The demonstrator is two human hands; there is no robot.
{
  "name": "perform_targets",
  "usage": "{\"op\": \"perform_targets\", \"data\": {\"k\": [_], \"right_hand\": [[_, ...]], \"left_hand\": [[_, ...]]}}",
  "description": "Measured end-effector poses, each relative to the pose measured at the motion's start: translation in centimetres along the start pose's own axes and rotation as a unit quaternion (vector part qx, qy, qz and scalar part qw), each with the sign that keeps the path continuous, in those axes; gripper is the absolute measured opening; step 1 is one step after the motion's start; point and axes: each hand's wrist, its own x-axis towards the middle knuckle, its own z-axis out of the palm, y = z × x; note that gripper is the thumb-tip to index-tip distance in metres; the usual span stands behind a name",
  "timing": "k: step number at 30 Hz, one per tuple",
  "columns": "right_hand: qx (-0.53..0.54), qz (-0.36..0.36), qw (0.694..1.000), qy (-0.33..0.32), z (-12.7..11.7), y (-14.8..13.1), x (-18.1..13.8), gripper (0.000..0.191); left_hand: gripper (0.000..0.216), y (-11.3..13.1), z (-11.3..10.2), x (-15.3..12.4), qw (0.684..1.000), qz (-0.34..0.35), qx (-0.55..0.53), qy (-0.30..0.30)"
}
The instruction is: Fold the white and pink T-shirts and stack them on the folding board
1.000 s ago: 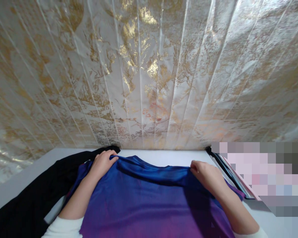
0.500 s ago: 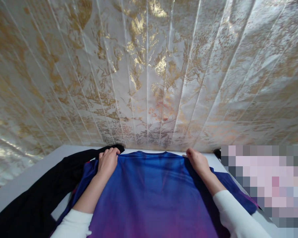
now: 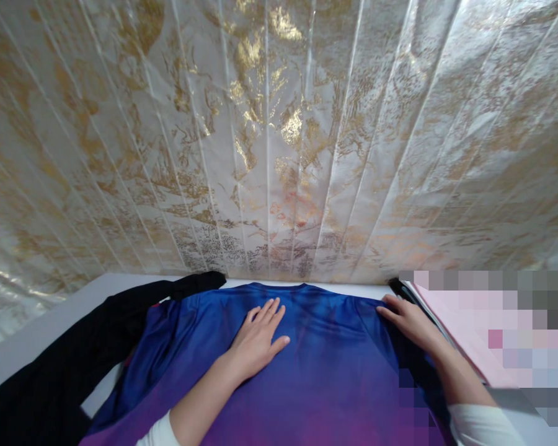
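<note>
A blue jersey [image 3: 307, 371], fading to purple lower down, lies spread on the white surface, its neckline at the far edge. My left hand [image 3: 259, 337] rests flat on its upper middle, below the neckline, fingers spread and holding nothing. At the jersey's right shoulder is my right hand [image 3: 409, 319], fingers stretched out and touching the cloth near the sleeve seam. The left sleeve [image 3: 160, 334] lies in loose folds. Part of the right sleeve is hidden by my right arm and by blurred blocks.
A black garment [image 3: 74, 341] runs along the left beside the jersey. A pink flat item [image 3: 456, 328] lies at the right, partly pixelated. Behind the white table [image 3: 51, 322] rises a shiny silver and gold patterned covering [image 3: 270, 155].
My left hand has left the left shoulder and come down flat onto the jersey's middle. My right hand has moved outward along the right shoulder; its fingers have loosened. The left sleeve shows more folds.
</note>
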Motion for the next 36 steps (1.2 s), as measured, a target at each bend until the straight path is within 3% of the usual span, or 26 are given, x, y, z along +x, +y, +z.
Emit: {"op": "perform_targets", "data": {"k": [5, 11, 14, 16, 18, 20, 22, 25, 28, 32, 36], "right_hand": [[-0.069, 0.091, 0.993, 0.029, 1.3, 0.1, -0.1, 0.026], [-0.140, 0.090, 0.984, 0.070, 0.9, -2.6, -0.6, 0.028], [-0.152, 0.038, 0.983, 0.100, 1.3, -7.5, -1.5, 0.035], [-0.114, -0.060, 0.987, 0.095, 2.8, -11.7, -2.5, 0.042], [-0.043, -0.156, 0.986, 0.045, 4.9, -15.1, -3.1, 0.047], [-0.019, -0.160, 0.987, 0.006, 6.7, -16.4, -2.8, 0.053], [-0.043, -0.088, 0.995, 0.010, 7.7, -15.2, -1.6, 0.059], [-0.087, -0.001, 0.996, 0.024, 7.7, -11.1, 0.7, 0.065], [-0.096, -0.005, 0.995, 0.019, 7.3, -8.2, 1.9, 0.063], [-0.097, -0.007, 0.995, 0.018, 7.7, -7.9, 2.0, 0.064], [-0.096, -0.006, 0.995, 0.020, 7.6, -8.3, 1.9, 0.065]], "left_hand": [[0.060, -1.0, 0.9, 0.5, 0.999, 0.022, 0.026, 0.026], [0.059, -1.2, 1.2, 0.6, 0.997, 0.037, 0.023, 0.059], [0.060, -1.1, 1.5, 0.7, 0.997, 0.041, 0.025, 0.061], [0.059, -1.0, 1.6, 0.7, 0.996, 0.044, 0.027, 0.072], [0.059, -1.1, 1.7, 0.7, 0.996, 0.046, 0.029, 0.076], [0.059, -1.3, 1.6, 0.7, 0.996, 0.048, 0.034, 0.068], [0.060, -2.0, 1.3, 0.9, 0.996, 0.048, 0.039, 0.060], [0.060, -3.8, 0.6, 1.2, 0.997, 0.029, 0.041, 0.064], [0.058, -6.6, -0.3, 1.1, 0.996, -0.009, 0.043, 0.077], [0.057, -10.5, -1.8, 0.2, 0.993, -0.057, 0.055, 0.083], [0.058, -11.2, -3.2, -1.2, 0.989, -0.093, 0.071, 0.087]]}}
